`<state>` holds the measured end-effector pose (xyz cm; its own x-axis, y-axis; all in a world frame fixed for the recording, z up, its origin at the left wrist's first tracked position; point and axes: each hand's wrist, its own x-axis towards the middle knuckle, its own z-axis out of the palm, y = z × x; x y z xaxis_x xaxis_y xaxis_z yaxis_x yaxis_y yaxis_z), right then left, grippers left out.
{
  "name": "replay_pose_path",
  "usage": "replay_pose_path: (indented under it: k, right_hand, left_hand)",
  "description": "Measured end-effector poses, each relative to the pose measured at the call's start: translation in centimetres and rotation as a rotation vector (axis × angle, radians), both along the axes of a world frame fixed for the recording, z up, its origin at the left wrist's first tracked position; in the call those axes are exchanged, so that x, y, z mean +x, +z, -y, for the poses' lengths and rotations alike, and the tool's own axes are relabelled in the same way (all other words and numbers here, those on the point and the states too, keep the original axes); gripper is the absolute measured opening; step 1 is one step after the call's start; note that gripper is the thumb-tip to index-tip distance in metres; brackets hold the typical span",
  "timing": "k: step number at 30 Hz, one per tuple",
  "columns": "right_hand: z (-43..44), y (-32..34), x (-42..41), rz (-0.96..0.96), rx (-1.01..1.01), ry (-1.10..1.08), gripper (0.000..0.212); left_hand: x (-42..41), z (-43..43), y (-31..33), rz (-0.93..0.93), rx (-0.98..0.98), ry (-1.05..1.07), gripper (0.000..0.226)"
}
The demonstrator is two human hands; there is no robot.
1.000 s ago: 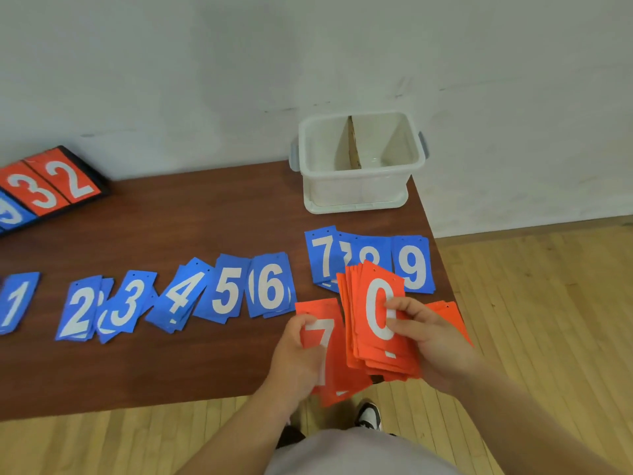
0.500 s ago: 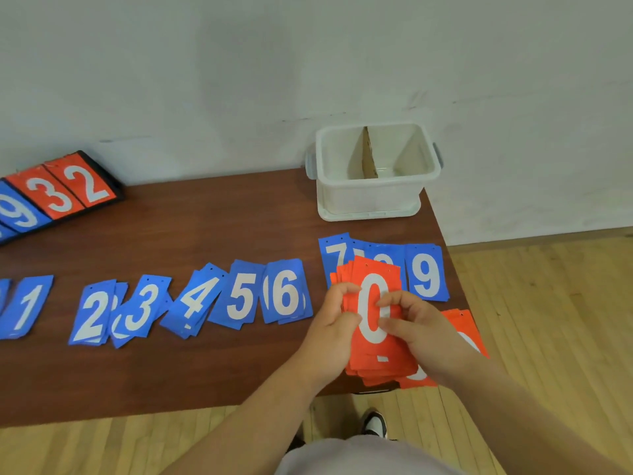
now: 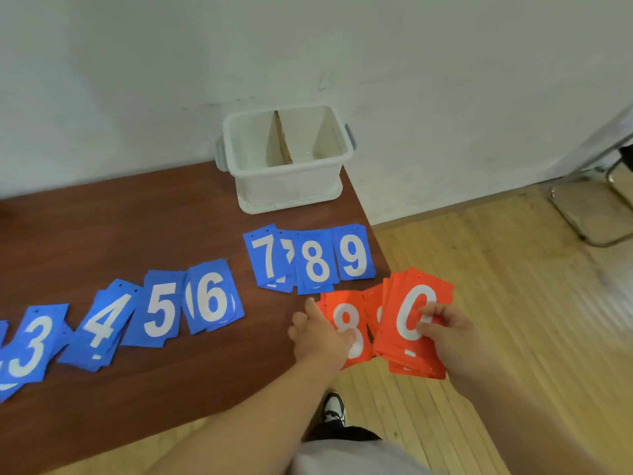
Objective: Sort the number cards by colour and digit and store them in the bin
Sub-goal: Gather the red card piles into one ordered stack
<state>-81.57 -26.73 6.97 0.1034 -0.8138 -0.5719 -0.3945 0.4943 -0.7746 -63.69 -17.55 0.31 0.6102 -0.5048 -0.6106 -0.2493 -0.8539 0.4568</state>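
My right hand [image 3: 448, 332] grips a thick stack of red cards [image 3: 411, 320] with a white 0 on top, held off the table's right corner. My left hand [image 3: 317, 332] holds a red 8 card [image 3: 346, 320] low at the table's front right corner. Blue card piles lie in a row on the brown table [image 3: 137, 217]: 3 [image 3: 29, 344], 4 [image 3: 102, 325], 5 [image 3: 161, 311], 6 [image 3: 212, 296], 7 [image 3: 265, 257], 8 [image 3: 315, 262], 9 [image 3: 352, 252]. The white bin [image 3: 287, 180] with a cardboard divider stands at the table's back right and looks empty.
A white wall runs behind the table. Wooden floor lies to the right, with a metal chair frame [image 3: 589, 214] at the far right. My shoe [image 3: 334, 406] shows below the table edge.
Both hands held the red stack together before. Now my left hand has drawn a red 8 card off to the left while the right keeps the stack. The view has shifted right.
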Motion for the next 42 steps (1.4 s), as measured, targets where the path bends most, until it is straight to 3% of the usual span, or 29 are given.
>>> replay_pose_path:
  k: [5,11,18,23,28,31,36,40,42]
  right_hand:
    - [-0.4,-0.8,-2.4,-0.020,0.023,-0.007,0.027]
    - [0.1,-1.9,-3.7,-0.036,0.072,0.012,0.029]
    - [0.6,-1.9,-3.4,-0.044,0.069,0.083,0.027]
    - [0.5,-1.8,-2.8,0.012,0.083,0.142,0.026]
    - [0.4,-1.2,-0.5,0.342,0.354,0.114,0.026]
    - [0.1,-0.9,1.2,0.426,0.398,0.157,0.025]
    - [-1.1,-1.7,2.9,0.295,0.266,0.298,0.025]
    - [-1.2,-1.3,3.5,0.369,0.306,0.292,0.021]
    - [-1.2,-0.9,3.5,0.388,0.299,0.301,0.020]
  left_hand:
    - [-2.2,0.9,-1.6,0.170,0.121,-0.058,0.107]
    - [-3.7,-0.2,-1.8,0.163,-0.016,0.014,0.086]
    - [-3.9,-1.6,-2.3,0.043,-0.193,0.107,0.058]
    - [-2.4,-3.3,-1.6,-0.163,-0.273,0.276,0.055]
    - [-0.8,-6.1,1.0,-0.327,-0.400,0.255,0.042]
    - [-0.6,-6.6,3.2,-0.402,-0.483,0.244,0.051]
    - [-0.6,-5.4,6.5,-0.547,-0.637,0.240,0.048]
    - [-0.8,-3.8,7.9,-0.643,-0.623,0.231,0.051]
    - [-1.1,-3.1,8.3,-0.654,-0.602,0.168,0.042]
